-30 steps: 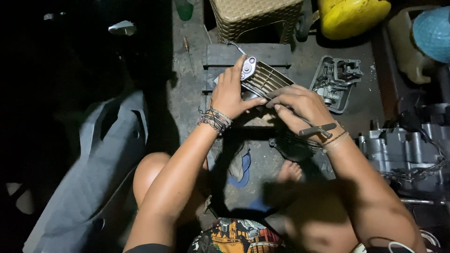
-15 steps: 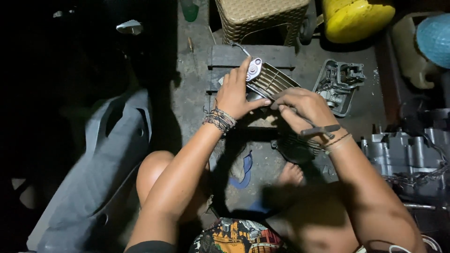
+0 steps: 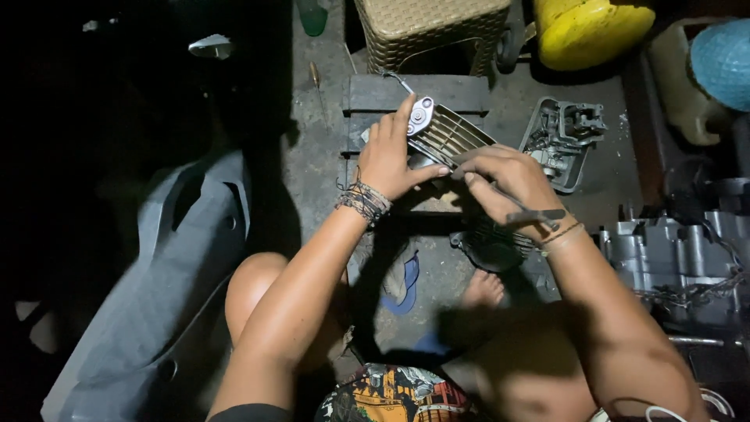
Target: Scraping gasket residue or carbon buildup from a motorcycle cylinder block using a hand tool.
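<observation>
Just above the middle of the frame, the left hand [image 3: 391, 160] is closed around one end of a finned metal engine part [image 3: 441, 137], fingers wrapped over its top and thumb underneath, holding it tilted over a dark wooden pallet [image 3: 437, 94] on the floor. The right hand [image 3: 504, 184] is clamped on a thin dark hand tool [image 3: 531, 211], whose working end lies against the near edge of the part; the tip itself is hidden by the fingers, so what it bears on cannot be told. The part is loose from any engine, so stripping looks already done, while the work on the part itself seems, as a judgement, to be mid-course: nothing shows it finished or set aside. To the right of the hands lies a grey metal cover [image 3: 558, 141] with a small fitting on it, and at the right edge a larger engine casing [image 3: 680, 250] with a chain across it, both apart from the held part. A round finned piece [image 3: 488, 246] sits on the floor below the right wrist.
</observation>
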